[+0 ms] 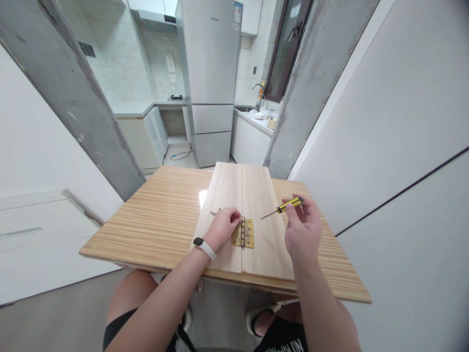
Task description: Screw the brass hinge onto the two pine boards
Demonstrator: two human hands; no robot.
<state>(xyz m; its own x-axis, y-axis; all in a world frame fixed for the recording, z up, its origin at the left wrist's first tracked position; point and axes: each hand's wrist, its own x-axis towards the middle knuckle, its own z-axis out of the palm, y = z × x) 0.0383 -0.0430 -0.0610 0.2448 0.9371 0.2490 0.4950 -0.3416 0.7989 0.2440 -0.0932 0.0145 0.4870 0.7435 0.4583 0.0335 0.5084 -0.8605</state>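
Observation:
A brass-coloured butt hinge [249, 233] lies opened flat across the seam between a left wooden board [226, 183] and a right wooden board [258, 186]. My left hand [223, 227] rests at the hinge's left leaf with its fingertips pressed together; whatever they pinch is too small or hidden to name. In my right hand [303, 232] is a yellow-and-black screwdriver [290, 204], held above the right board. Its thin shaft points left and down, with the tip apart from the hinge. Small screws [213, 213] lie on the left board beyond my left hand.
Both boards lie on a wood-grain table [146, 220]. Behind it stand a silver refrigerator [212, 58] and a counter with a sink [243, 108]. Grey pillars flank the opening, and a white panel [395, 146] is close on the right.

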